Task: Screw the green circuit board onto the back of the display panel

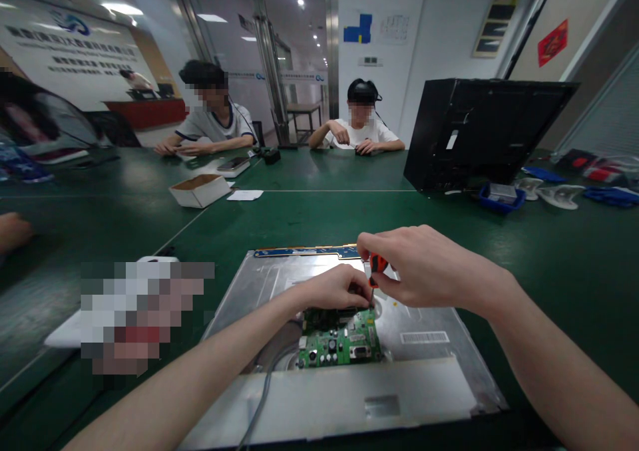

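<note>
Nearest to us, one grey cable [263,401] runs down over the pale lower strip of one flat metal panel [439,321], which lies on the green table [549,251]. On the middle of that panel we see one green circuit board [342,341], with a single barcode label [425,337] stuck to the metal at its right. Two bare hands meet at the board's upper right corner. The right hand [419,265] is clamped around one red-and-black screwdriver [378,265], held upright with its shaft pointing down at that corner. The left hand [337,288] has its fingers bent together just beside the shaft; we can't quite make out whether they pinch anything. Beyond the hands, one narrow blue circuit strip [299,252] lies along the panel's far edge. Off to the left, we find one other person's hand [14,231] over the table. Farther on stand one white box [200,191] without a lid and, just beside it, one white sheet [245,195]. To the right we count one blue tray [502,198] near one large black housing [492,132]. Across the table we see two people wearing black headsets, one at the left [214,108] and one near the middle [367,115].
</note>
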A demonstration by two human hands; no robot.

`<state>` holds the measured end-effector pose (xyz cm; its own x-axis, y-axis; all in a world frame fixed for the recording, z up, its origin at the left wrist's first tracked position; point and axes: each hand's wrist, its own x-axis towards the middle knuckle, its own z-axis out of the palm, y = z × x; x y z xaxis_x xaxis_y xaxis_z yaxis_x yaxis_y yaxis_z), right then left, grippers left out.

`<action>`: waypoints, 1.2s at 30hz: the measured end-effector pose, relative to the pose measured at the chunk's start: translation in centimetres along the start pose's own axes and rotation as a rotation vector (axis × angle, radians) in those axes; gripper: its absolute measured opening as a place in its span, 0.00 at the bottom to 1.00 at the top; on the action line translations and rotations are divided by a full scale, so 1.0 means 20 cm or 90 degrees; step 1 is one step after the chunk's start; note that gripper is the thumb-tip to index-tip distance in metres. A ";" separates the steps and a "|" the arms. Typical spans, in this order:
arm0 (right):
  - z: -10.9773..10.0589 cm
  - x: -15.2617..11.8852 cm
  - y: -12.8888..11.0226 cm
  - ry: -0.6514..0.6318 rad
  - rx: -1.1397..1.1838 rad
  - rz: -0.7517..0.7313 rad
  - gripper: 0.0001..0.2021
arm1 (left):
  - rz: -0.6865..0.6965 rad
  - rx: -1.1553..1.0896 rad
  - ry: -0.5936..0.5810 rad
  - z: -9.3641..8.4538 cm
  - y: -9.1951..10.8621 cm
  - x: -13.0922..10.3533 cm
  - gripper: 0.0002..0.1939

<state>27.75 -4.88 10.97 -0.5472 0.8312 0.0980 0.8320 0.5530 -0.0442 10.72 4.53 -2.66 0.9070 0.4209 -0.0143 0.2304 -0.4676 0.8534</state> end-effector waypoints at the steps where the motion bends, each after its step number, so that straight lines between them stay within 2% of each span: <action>1: 0.00 0.00 0.00 0.000 -0.004 0.004 0.05 | 0.001 -0.001 -0.004 0.00 0.00 0.00 0.04; 8: 0.02 0.02 0.02 0.025 -0.044 0.036 0.13 | 0.005 -0.010 0.001 0.01 0.01 -0.01 0.06; 13: 0.01 0.01 0.02 0.015 -0.030 0.009 0.05 | 0.003 -0.003 0.003 0.00 0.00 0.00 0.04; 18: -0.01 -0.01 0.00 0.001 0.014 -0.048 0.08 | 0.004 -0.003 0.005 0.00 0.00 0.00 0.04; 22: -0.01 0.00 -0.01 -0.002 -0.006 -0.031 0.04 | 0.009 -0.008 -0.002 0.00 0.00 0.00 0.05; 26: 0.00 0.01 0.00 0.012 -0.046 0.009 0.14 | 0.017 -0.011 -0.006 0.00 0.01 0.00 0.07; 28: 0.01 0.02 0.00 0.017 -0.047 0.010 0.15 | 0.016 -0.012 -0.005 0.00 0.00 0.00 0.06; 33: 0.01 0.01 0.00 0.008 -0.015 0.003 0.05 | 0.010 -0.007 -0.001 0.00 0.00 0.00 0.04; 36: 0.00 0.00 0.00 0.004 0.015 -0.034 0.05 | 0.008 -0.001 0.004 0.00 0.00 -0.01 0.04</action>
<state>27.77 -4.84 10.92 -0.5907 0.7998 0.1064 0.7989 0.5982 -0.0618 10.57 4.41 -2.74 0.9074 0.4202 -0.0003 0.2187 -0.4717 0.8542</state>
